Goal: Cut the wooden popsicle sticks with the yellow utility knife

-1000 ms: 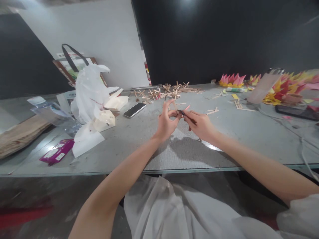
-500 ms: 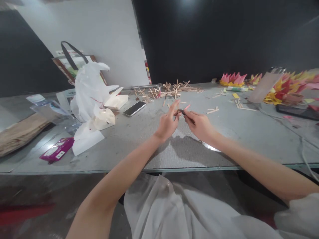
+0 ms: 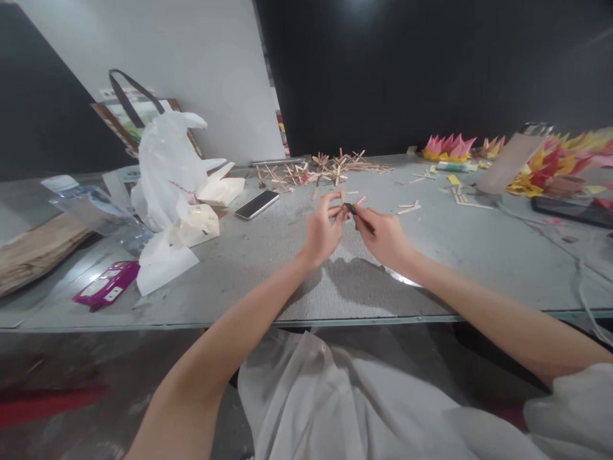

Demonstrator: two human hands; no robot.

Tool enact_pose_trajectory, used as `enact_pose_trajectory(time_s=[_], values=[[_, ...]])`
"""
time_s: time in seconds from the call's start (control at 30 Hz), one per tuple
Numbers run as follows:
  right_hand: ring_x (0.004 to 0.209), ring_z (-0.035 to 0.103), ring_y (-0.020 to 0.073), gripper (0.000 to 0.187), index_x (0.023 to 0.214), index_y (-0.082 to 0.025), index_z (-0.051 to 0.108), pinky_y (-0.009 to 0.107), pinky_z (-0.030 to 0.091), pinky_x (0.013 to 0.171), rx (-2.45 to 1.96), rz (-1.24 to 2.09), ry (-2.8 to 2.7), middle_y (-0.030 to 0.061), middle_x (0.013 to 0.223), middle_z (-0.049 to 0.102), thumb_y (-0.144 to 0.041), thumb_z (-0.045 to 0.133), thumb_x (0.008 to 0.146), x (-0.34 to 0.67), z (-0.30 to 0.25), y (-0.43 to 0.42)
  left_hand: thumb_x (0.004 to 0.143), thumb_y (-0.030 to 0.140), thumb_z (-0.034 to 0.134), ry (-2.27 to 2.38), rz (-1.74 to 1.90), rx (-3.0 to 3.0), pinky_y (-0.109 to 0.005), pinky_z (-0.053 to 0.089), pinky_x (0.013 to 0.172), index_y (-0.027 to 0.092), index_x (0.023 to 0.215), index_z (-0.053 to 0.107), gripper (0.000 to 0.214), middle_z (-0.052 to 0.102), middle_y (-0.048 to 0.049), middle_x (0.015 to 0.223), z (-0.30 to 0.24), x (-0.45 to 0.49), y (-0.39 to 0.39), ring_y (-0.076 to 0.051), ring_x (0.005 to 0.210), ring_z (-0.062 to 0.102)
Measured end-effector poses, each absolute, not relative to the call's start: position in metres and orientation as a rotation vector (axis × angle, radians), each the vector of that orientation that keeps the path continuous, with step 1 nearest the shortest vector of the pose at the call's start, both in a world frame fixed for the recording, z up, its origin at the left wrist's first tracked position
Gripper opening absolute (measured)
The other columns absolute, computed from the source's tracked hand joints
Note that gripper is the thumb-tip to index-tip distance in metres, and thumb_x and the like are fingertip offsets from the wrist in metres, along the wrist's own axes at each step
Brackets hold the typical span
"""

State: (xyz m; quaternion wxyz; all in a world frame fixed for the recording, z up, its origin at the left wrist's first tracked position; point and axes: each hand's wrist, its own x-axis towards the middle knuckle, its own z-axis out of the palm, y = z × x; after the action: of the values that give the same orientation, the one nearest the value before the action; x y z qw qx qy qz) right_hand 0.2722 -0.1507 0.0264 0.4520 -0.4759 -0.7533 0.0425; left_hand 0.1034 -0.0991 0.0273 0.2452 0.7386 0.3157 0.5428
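Note:
Above the middle of the table, my left hand (image 3: pixel 322 231) is closed, thumb and fingers pinching a thin flat wooden stick (image 3: pixel 343 193) that points up. My right hand (image 3: pixel 387 237) is wrapped round a small dark tool (image 3: pixel 351 209); its tip meets the fingers of my left hand, and its kind is hidden by my grip. A small pink-and-white strip (image 3: pixel 361 200) shows just behind the right fingertips. Beyond both hands lies a loose heap of wooden sticks (image 3: pixel 335 169).
On the left are a smartphone (image 3: pixel 257 204), a white plastic bag (image 3: pixel 165 166), a water bottle (image 3: pixel 90 207), a purple packet (image 3: pixel 106 285) and a wood slab (image 3: pixel 41 252). Paper lotus flowers (image 3: pixel 449 147), a tumbler (image 3: pixel 512 160), a dark phone (image 3: pixel 569 212) and a cable (image 3: pixel 541 231) lie right.
The fingers of my left hand have bent inward, and the wooden stick now shows upright between them. My right hand stays close beside with the dark tool. The view has shifted slightly.

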Motion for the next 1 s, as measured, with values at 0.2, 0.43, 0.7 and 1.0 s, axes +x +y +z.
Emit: enact_pose_trajectory(time_s=[0.2, 0.43, 0.7, 1.0], values=[[0.058, 0.054, 0.0144, 0.048, 0.113, -0.020, 0.072, 0.028, 0.046, 0.061, -1.172, 0.236, -1.794, 0.0040, 0.078, 0.065, -0.055, 0.039, 0.111, 0.2726, 0.0357, -0.1554, 0.103, 0.050, 0.065, 0.764, 1.496, 1.920, -0.039, 0.064, 0.087, 0.023, 0.110, 0.068, 0.029, 0.082, -0.0085, 0.103, 0.0320, 0.1054, -0.0996, -0.023, 0.092, 0.080], [0.057, 0.052, 0.0131, 0.053, 0.113, -0.022, 0.071, 0.026, 0.042, 0.052, -1.152, 0.361, -1.720, 0.0038, 0.080, 0.061, -0.064, 0.040, 0.108, 0.2714, 0.0308, -0.1559, 0.100, 0.055, 0.068, 0.750, 1.511, 1.818, -0.038, 0.064, 0.087, 0.022, 0.109, 0.069, 0.034, 0.083, -0.0091, 0.102, 0.0280, 0.1079, -0.0978, -0.023, 0.091, 0.081], [0.057, 0.051, 0.0131, 0.051, 0.111, -0.022, 0.071, 0.027, 0.042, 0.053, -1.164, 0.307, -1.746, 0.0042, 0.081, 0.062, -0.061, 0.039, 0.110, 0.2711, 0.0315, -0.1560, 0.098, 0.056, 0.070, 0.726, 1.496, 1.758, -0.038, 0.065, 0.084, 0.020, 0.106, 0.067, 0.037, 0.083, -0.0099, 0.097, 0.0256, 0.1086, -0.0955, -0.023, 0.091, 0.081], [0.057, 0.050, 0.0128, 0.050, 0.115, -0.023, 0.070, 0.026, 0.041, 0.051, -1.153, 0.383, -1.713, 0.0031, 0.080, 0.060, -0.062, 0.041, 0.109, 0.2719, 0.0293, -0.1551, 0.100, 0.047, 0.070, 0.716, 1.492, 1.720, -0.035, 0.063, 0.086, 0.019, 0.105, 0.069, 0.029, 0.082, -0.0098, 0.101, 0.0236, 0.1114, -0.0919, -0.019, 0.088, 0.079]])
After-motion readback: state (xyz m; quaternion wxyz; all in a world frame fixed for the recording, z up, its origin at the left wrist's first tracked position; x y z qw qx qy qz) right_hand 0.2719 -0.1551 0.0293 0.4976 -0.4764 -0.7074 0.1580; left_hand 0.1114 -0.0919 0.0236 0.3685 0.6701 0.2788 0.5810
